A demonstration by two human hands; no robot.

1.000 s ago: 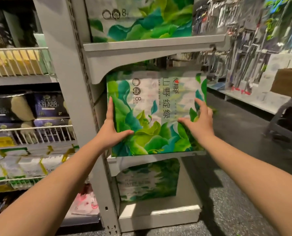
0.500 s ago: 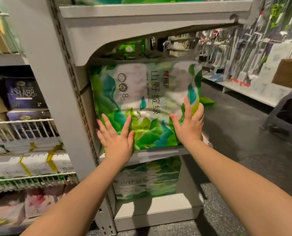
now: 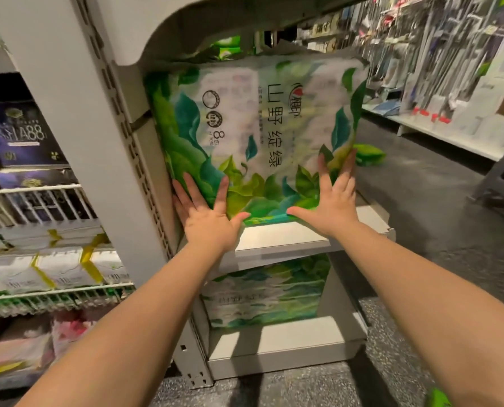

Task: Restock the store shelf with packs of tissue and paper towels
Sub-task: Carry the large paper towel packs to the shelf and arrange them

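Observation:
A large green-and-white leaf-print tissue pack (image 3: 259,136) stands upright on the middle shelf (image 3: 289,239) of a white end rack. My left hand (image 3: 206,215) presses flat against its lower left face, fingers spread. My right hand (image 3: 330,204) presses flat on the lower right face, fingers straight. A bare strip of shelf shows in front of the pack. More green packs sit behind it, mostly hidden.
A matching pack (image 3: 265,292) stands on the bottom shelf. The white upright post (image 3: 77,136) is just left. Wire shelves (image 3: 39,201) at left hold dark and white tissue packs. A green pack (image 3: 368,154) lies on the aisle floor at right.
Both hands went from gripping the pack's sides to pressing flat on its front. The pack has slid deeper onto the shelf, and the view has moved closer.

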